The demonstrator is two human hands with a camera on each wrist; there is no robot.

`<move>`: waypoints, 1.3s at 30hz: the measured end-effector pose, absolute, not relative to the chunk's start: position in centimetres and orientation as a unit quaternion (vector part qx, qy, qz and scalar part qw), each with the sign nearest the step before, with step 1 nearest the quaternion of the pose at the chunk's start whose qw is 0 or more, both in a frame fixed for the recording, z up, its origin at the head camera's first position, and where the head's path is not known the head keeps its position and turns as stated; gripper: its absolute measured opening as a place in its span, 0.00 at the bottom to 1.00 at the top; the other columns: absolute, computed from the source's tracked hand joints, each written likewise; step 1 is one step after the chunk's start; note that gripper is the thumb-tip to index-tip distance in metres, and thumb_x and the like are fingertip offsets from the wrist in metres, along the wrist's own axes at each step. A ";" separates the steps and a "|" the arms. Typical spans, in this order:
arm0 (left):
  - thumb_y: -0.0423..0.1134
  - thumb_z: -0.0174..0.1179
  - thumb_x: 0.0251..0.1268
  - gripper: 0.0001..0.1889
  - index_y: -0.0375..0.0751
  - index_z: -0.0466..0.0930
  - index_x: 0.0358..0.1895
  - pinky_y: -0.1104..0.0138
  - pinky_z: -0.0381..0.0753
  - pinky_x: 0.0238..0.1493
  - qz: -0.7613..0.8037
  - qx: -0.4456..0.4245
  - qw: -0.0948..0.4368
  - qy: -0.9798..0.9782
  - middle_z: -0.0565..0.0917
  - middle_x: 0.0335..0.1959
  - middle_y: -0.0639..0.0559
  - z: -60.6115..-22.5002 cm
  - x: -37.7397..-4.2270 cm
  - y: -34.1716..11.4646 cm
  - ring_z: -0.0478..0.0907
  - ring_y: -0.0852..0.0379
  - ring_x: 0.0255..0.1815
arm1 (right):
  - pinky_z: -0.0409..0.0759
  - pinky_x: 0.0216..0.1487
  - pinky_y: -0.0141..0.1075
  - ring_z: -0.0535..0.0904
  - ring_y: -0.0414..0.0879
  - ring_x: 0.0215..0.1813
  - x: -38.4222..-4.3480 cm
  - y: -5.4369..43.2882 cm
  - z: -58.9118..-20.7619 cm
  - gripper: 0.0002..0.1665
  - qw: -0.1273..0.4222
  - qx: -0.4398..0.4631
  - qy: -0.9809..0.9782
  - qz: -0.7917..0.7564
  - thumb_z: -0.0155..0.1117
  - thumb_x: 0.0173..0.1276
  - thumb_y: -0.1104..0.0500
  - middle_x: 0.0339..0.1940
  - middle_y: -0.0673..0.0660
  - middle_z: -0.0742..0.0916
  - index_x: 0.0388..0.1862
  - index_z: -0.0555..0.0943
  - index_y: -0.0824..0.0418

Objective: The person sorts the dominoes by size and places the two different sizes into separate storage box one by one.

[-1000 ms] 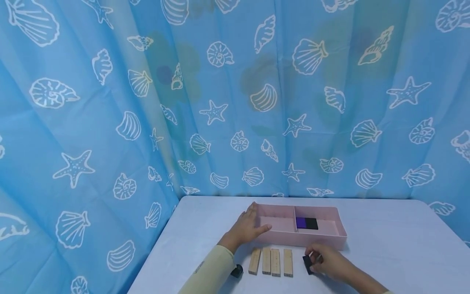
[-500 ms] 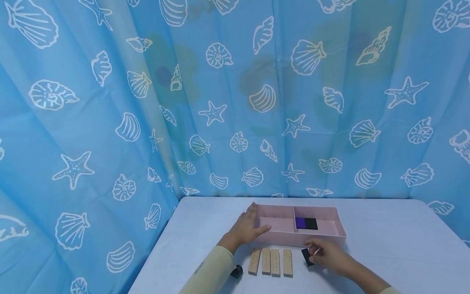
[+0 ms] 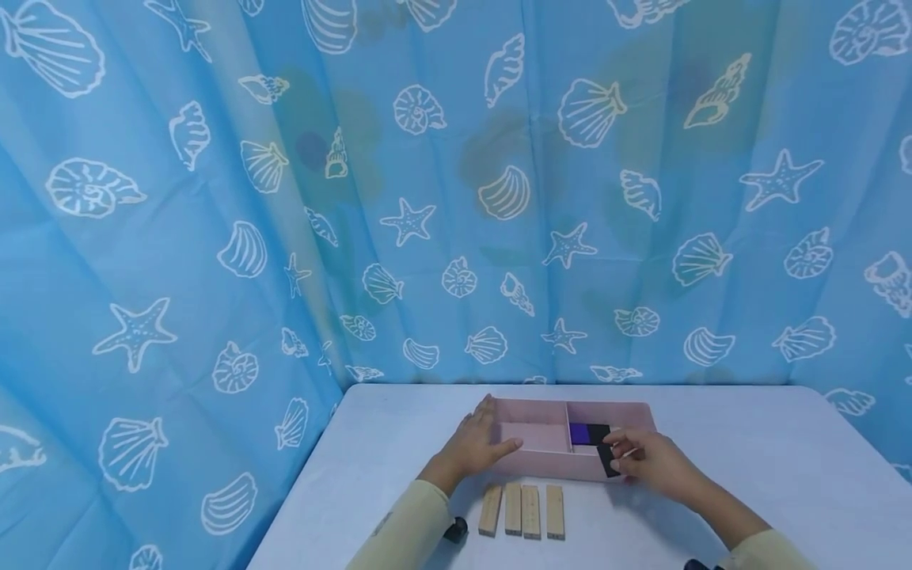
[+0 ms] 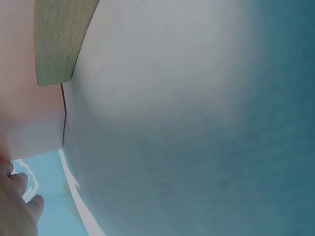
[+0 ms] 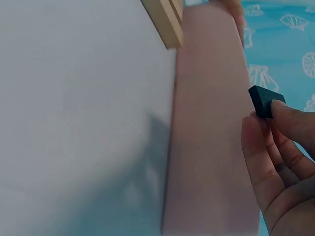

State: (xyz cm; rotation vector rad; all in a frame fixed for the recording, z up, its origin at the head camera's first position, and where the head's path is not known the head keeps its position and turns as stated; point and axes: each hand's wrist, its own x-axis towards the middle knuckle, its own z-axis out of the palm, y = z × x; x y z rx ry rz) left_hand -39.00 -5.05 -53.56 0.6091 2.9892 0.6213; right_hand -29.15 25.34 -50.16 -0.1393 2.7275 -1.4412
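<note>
My left hand (image 3: 470, 447) rests on the left end of a pink two-compartment box (image 3: 549, 464), its thumb stretched over the front rim. In the left wrist view only some fingertips (image 4: 19, 184) show at the lower left. With thumb and fingers, my right hand (image 3: 663, 467) pinches a small flat black block (image 3: 608, 461) by the front wall of the right compartment. The right wrist view shows this black block (image 5: 266, 101) tilted, held by its edge. Inside the right compartment, a purple block (image 3: 580, 434) lies beside another black one (image 3: 598, 434), partly covered by my right fingers.
Several wooden blocks (image 3: 530, 513) stand side by side in front of the box on the white table (image 3: 399, 427). A blue curtain with shell prints (image 3: 456, 198) hangs behind and to the left. A dark strap-like piece (image 3: 456, 529) shows near my left wrist.
My right hand has lifted the black block from the table in front of the box, up and slightly right to the box's front wall. My left hand stays put.
</note>
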 end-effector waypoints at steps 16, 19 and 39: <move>0.75 0.46 0.60 0.53 0.47 0.40 0.79 0.54 0.46 0.74 0.186 0.200 0.012 0.962 0.44 0.80 0.53 -54.0 -39.7 -5.2 0.42 0.52 0.78 | 0.85 0.41 0.41 0.81 0.53 0.46 -31.6 28.2 -48.8 0.24 -0.006 -0.063 0.875 -0.480 0.62 0.67 0.69 0.45 0.62 0.81 0.62 0.74 0.70; 0.75 0.46 0.60 0.53 0.47 0.40 0.79 0.54 0.47 0.74 0.189 0.197 0.013 0.962 0.45 0.80 0.53 -53.8 -39.7 -5.3 0.43 0.52 0.78 | 0.85 0.41 0.41 0.81 0.54 0.45 -32.5 28.5 -48.9 0.23 -0.006 -0.050 0.886 -0.460 0.62 0.67 0.68 0.45 0.62 0.81 0.61 0.74 0.71; 0.75 0.46 0.60 0.53 0.45 0.41 0.79 0.52 0.46 0.73 0.200 0.186 0.029 0.962 0.44 0.80 0.52 -54.2 -39.3 -5.9 0.42 0.50 0.78 | 0.82 0.43 0.47 0.80 0.57 0.43 -36.0 25.3 -51.1 0.21 -0.021 0.003 0.934 -0.355 0.55 0.65 0.74 0.43 0.65 0.82 0.57 0.73 0.75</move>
